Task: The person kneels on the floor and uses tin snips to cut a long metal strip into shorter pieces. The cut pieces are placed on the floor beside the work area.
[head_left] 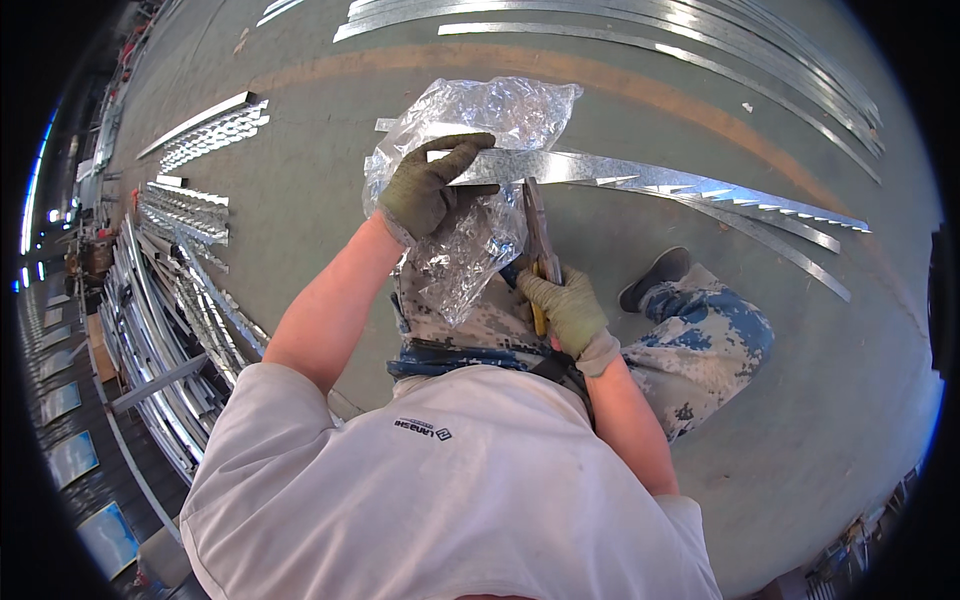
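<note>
My left hand (424,190), in an olive work glove, is closed around the near end of a long galvanized metal strip (575,167). From there the strip runs off to the right, its far part cut into a row of pointed teeth. Gloved too, my right hand (567,310) grips a pair of tin snips (538,232) with yellow on the handles. Their jaws point away from me and reach the strip's near edge; whether they bite into it, I cannot tell. Crumpled clear plastic film (462,262) lies behind and below my left hand, over my leg.
Two more metal strips (785,247) stretch to the right under the held one. Long flat strips (640,42) lie on the floor ahead. At left are toothed pieces (215,137) and a large pile of metal profiles (160,350). My right shoe (660,277) rests on the floor.
</note>
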